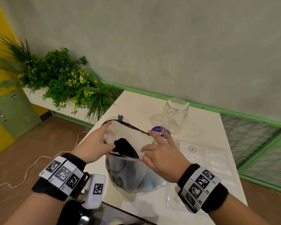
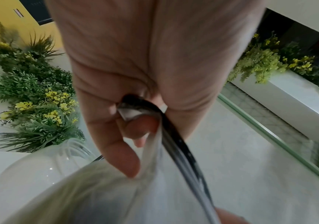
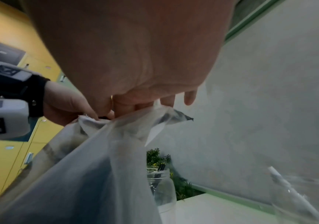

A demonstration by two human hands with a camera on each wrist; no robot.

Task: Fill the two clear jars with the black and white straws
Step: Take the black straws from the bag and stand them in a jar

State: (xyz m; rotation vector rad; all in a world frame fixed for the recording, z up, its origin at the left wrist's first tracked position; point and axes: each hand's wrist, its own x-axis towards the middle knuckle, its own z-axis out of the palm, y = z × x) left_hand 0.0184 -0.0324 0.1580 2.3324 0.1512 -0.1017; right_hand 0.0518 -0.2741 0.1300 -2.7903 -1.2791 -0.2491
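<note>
A frosted plastic bag (image 1: 133,174) with a black zip rim stands on the white table (image 1: 209,176), its mouth pulled wide. A bundle of black straws (image 1: 124,147) shows inside it. My left hand (image 1: 108,137) pinches the rim on the left side (image 2: 135,109). My right hand (image 1: 144,154) pinches the near right rim (image 3: 128,112), its other fingers spread. One clear jar (image 1: 175,114) at the back holds white straws (image 3: 288,191). The other clear jar (image 3: 159,186) stands behind the bag with black straws (image 1: 120,117) sticking up.
A purple-labelled round object (image 1: 159,132) lies between the bag and the far jar. A flat clear packet marked XL (image 1: 201,153) lies to the right. Leafy plants (image 1: 63,82) fill a planter beyond the table's left edge. A white cable (image 1: 31,168) trails on the floor.
</note>
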